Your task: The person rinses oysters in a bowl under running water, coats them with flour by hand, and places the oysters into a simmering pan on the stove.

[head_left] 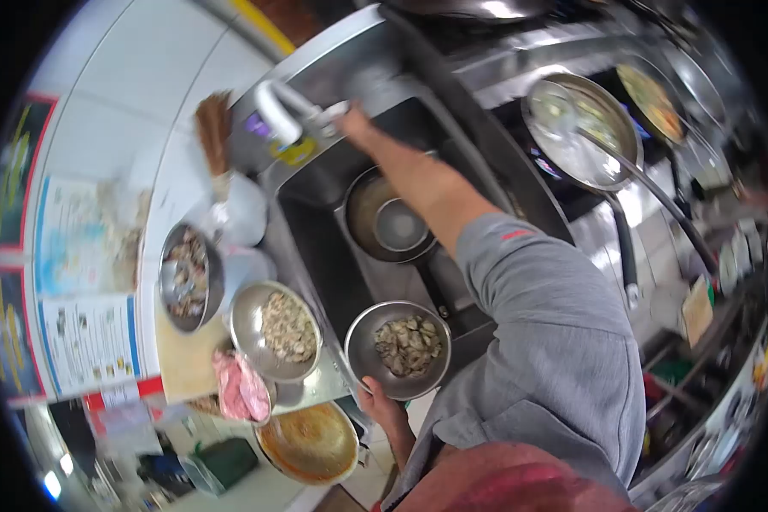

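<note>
My left hand point(386, 408) grips the rim of a metal bowl point(360, 328) at the sink's near edge. Greyish-brown chopped pieces point(408, 346) lie in it; their exact kind is unclear. Across the sink point(316, 256) stretches my right arm, with my right hand point(356, 126) closed on the handle of the faucet point(275, 115). Below that arm, a dark frying pan point(360, 203) sits in the basin with a smaller round metal vessel point(401, 226) inside it.
Left of the sink stand a bowl of pale chopped pieces point(288, 328), another bowl point(198, 277), pink meat point(243, 388) and a stained pan point(311, 444). On the stove at right, a pan point(597, 175) holds liquid and a ladle point(648, 179); another pan point(653, 102) contains food.
</note>
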Demonstrator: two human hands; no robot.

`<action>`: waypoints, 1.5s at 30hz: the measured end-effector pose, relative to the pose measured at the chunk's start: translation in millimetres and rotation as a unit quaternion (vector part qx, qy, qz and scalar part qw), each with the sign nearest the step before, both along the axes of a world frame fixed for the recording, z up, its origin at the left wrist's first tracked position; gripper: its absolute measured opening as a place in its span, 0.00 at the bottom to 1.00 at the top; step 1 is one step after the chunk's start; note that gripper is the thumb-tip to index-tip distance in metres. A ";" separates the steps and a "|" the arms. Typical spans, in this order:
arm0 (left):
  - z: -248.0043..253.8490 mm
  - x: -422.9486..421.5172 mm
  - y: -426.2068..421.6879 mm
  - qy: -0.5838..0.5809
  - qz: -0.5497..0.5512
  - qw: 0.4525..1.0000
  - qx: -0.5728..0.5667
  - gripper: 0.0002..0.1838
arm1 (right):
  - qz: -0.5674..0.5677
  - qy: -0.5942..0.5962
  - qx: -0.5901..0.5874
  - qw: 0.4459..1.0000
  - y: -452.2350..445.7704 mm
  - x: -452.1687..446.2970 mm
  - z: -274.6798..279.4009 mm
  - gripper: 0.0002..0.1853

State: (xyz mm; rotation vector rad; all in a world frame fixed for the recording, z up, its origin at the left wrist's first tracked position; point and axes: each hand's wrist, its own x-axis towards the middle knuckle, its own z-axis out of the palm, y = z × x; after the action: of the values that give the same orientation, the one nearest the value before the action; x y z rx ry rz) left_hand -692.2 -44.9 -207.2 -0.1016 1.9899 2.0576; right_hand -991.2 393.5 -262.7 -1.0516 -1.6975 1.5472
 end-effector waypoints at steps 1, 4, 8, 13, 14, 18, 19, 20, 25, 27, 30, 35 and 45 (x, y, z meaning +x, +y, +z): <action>3.0 -3.0 1.7 -0.007 -0.028 1.000 0.003 0.18 | -0.003 -0.006 -0.021 1.000 -27.6 29.6 13.0 0.32; 12.5 -17.7 2.5 -0.010 -0.063 0.998 0.009 0.19 | 0.103 0.122 -0.063 0.985 -89.2 95.2 -2.5 0.21; 7.7 -42.4 -7.4 0.023 -0.143 0.988 0.053 0.19 | 0.208 0.136 -0.097 0.964 -153.6 224.4 27.0 0.13; 28.4 -47.8 1.2 -0.035 -0.266 0.957 0.106 0.18 | 0.182 0.103 -0.048 0.977 -216.1 385.8 67.3 0.11; 39.9 -39.5 8.1 -0.028 -0.306 0.945 0.111 0.18 | 0.154 0.074 -0.069 0.983 -226.7 418.8 73.7 0.12; 49.5 -11.1 26.8 -0.026 -0.426 0.894 0.135 0.19 | 0.011 0.027 -0.128 0.991 -261.3 538.4 63.5 0.14; 51.2 -0.6 33.2 -0.035 -0.460 0.875 0.147 0.20 | -0.030 0.018 -0.163 0.986 -266.7 566.0 59.2 0.14; 51.3 12.6 39.8 -0.040 -0.489 0.857 0.154 0.20 | -0.066 0.045 -0.192 0.978 -274.4 592.5 62.2 0.17; 43.6 112.3 84.4 -0.065 -0.603 0.785 0.130 0.18 | -0.055 0.174 -0.296 0.938 -306.3 685.0 96.2 0.28; 29.6 158.0 104.0 -0.075 -0.655 0.745 0.102 0.18 | -0.051 0.258 -0.324 0.909 -315.8 718.3 91.0 0.31; 12.6 240.2 132.8 -0.031 -0.689 0.714 0.115 0.16 | -0.153 0.219 -0.313 0.912 -319.6 772.3 93.0 0.25; -30.7 346.9 190.0 -0.250 -0.740 0.618 0.095 0.24 | -0.327 0.178 -0.245 0.895 -315.3 879.8 85.6 0.28; -143.6 430.2 363.6 -0.265 -0.624 0.735 0.009 0.28 | -0.545 0.260 -0.182 0.776 -310.2 1019.7 49.7 0.25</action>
State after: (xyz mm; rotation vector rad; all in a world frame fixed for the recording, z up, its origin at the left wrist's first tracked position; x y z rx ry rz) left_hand -262.1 318.7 -350.8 0.4757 1.0680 0.9562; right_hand 28.4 83.4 -213.1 -1.2749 -0.2176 1.1541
